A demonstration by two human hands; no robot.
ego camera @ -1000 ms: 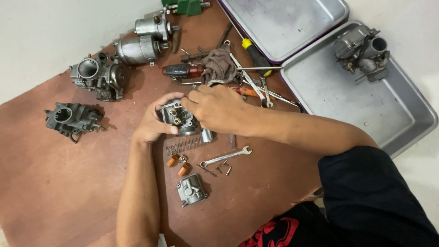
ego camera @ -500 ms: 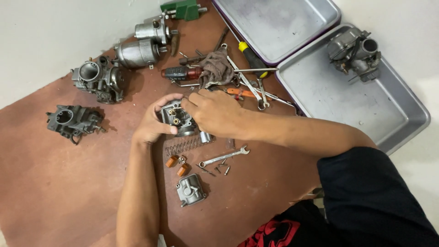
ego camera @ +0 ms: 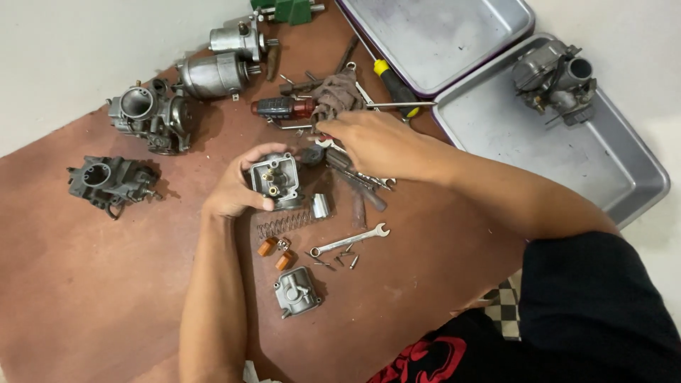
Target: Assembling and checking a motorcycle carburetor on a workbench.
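My left hand (ego camera: 230, 195) grips a small grey carburetor body (ego camera: 273, 181) just above the brown mat, its open side with brass jets facing up. My right hand (ego camera: 376, 142) lies to the right of it, reaching over a pile of hand tools (ego camera: 358, 177). Its fingertips touch the tools beside a brown rag (ego camera: 337, 92), and I cannot see whether they grip one. Below the carburetor body lie a coil spring (ego camera: 284, 225), a short metal cylinder (ego camera: 320, 206), two orange parts (ego camera: 267, 247), a small wrench (ego camera: 347, 241) and a grey bowl cover (ego camera: 296, 291).
Two more carburetors (ego camera: 149, 113) (ego camera: 110, 181) sit at the left, with two cylindrical motors (ego camera: 213, 74) behind them. A red-handled tool (ego camera: 284, 108) and a yellow-and-black screwdriver (ego camera: 394, 81) lie near the rag. Two metal trays (ego camera: 440, 35) (ego camera: 567, 156) stand at the right, the nearer holding a carburetor (ego camera: 557, 74).
My right hand has left the carburetor body and moved up and right onto the tools. My left hand still holds the body, now uncovered.
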